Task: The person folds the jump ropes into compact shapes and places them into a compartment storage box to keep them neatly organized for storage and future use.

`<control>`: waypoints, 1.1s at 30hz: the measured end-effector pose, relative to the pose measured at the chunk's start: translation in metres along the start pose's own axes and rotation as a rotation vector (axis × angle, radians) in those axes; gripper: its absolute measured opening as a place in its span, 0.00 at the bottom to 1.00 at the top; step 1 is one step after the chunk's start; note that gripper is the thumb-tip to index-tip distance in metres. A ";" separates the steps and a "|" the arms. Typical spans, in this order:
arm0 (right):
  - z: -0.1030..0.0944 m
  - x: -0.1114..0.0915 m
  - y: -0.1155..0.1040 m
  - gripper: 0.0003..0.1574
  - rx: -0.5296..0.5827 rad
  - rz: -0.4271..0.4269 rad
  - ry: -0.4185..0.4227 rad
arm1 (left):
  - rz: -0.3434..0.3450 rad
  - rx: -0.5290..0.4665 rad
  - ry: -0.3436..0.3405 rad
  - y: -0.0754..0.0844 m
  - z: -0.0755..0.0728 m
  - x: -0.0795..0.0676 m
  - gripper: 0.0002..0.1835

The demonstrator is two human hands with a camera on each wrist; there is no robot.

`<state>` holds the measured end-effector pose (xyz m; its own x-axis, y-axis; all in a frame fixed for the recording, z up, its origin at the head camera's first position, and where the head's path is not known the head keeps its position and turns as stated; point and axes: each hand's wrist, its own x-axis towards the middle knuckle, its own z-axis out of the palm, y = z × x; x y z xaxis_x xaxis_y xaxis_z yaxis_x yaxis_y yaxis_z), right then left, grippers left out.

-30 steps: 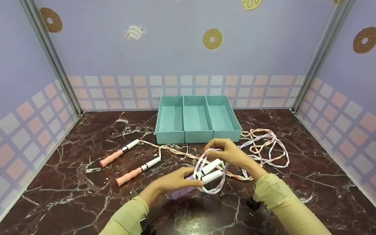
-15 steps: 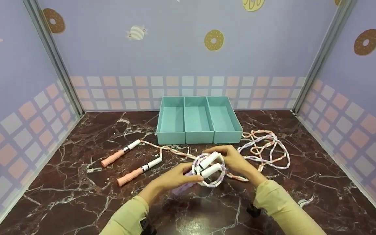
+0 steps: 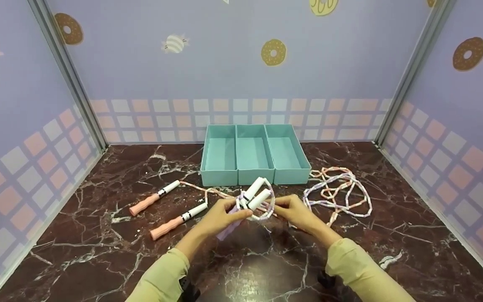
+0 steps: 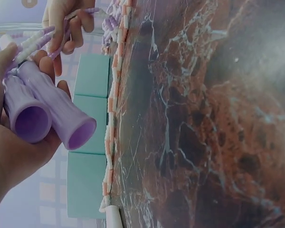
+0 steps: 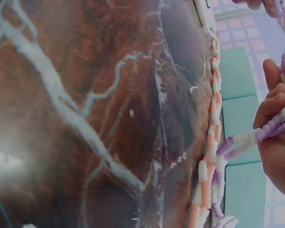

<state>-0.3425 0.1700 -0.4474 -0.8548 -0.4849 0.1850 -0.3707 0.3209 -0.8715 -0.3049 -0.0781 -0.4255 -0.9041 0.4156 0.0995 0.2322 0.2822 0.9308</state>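
Lilac handles [image 4: 61, 107] lie side by side at the centre of the frame, and we see the left hand [image 3: 219, 217] gripping them. Just right of it, the right hand [image 3: 297, 213] pinches the purple-and-white beaded rope [image 5: 271, 130], looped near those handles. We find two orange handles [image 3: 166, 227] at middle left, tangled beaded strands [image 3: 350, 176] at middle right, and a teal three-compartment box [image 3: 220, 178] beyond the hands, on the dark marbled table [image 3: 99, 247]

Room to pass spans the near tabletop [image 3: 275, 268]; tangled ropes [image 3: 352, 179] and the teal box [image 3: 220, 178] obstruct beyond
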 end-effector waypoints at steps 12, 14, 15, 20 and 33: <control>0.020 -0.012 -0.010 0.15 -0.254 -0.064 -0.095 | -0.015 0.060 0.162 0.008 0.003 0.001 0.16; 0.020 -0.012 -0.011 0.14 -0.293 -0.094 -0.085 | -0.020 0.067 0.185 0.008 0.002 0.001 0.16; 0.020 -0.012 -0.011 0.13 -0.308 -0.105 -0.081 | -0.021 0.072 0.198 0.008 0.002 0.001 0.16; 0.019 -0.014 -0.013 0.11 -0.372 -0.147 -0.076 | -0.011 0.133 0.278 0.003 0.001 0.001 0.16; 0.029 -0.025 -0.027 0.16 -0.714 -0.246 -0.064 | 0.005 0.151 0.304 -0.002 0.000 0.005 0.37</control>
<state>-0.3006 0.1497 -0.4420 -0.7026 -0.6496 0.2905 -0.7115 0.6358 -0.2993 -0.3095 -0.0766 -0.4269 -0.9631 0.1466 0.2257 0.2670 0.4147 0.8699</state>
